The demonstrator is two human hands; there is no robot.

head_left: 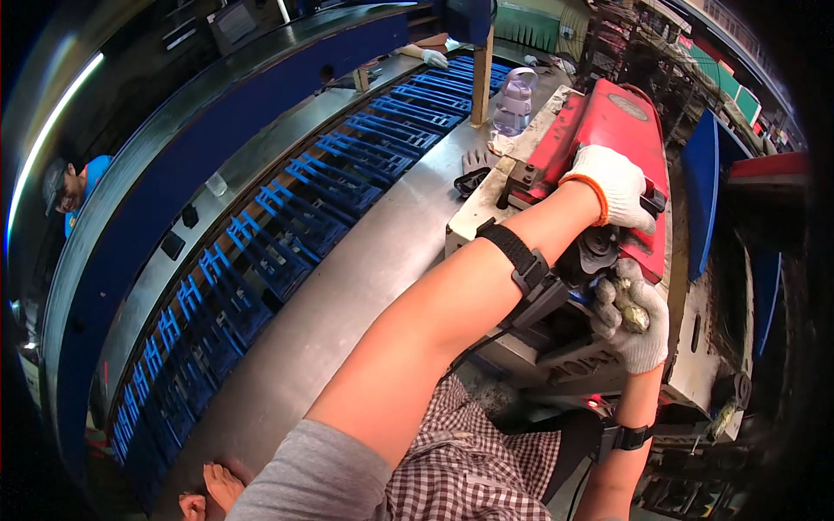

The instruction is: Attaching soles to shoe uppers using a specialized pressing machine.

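A black handle (654, 200) on a red machine (627, 128) is gripped by the left hand (612, 186), the curled right hand's (641, 323) hold cannot be told, and either could be nipped if the dark rounded part (598, 247) between them were shifted.

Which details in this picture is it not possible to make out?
Head view, all:
Left hand: palm, hidden by its own back.
Right hand: anything held, hidden by curled fingers.
Co-worker: lower body, hidden by blue beam.
Far gloved hand: what it touches, too small.
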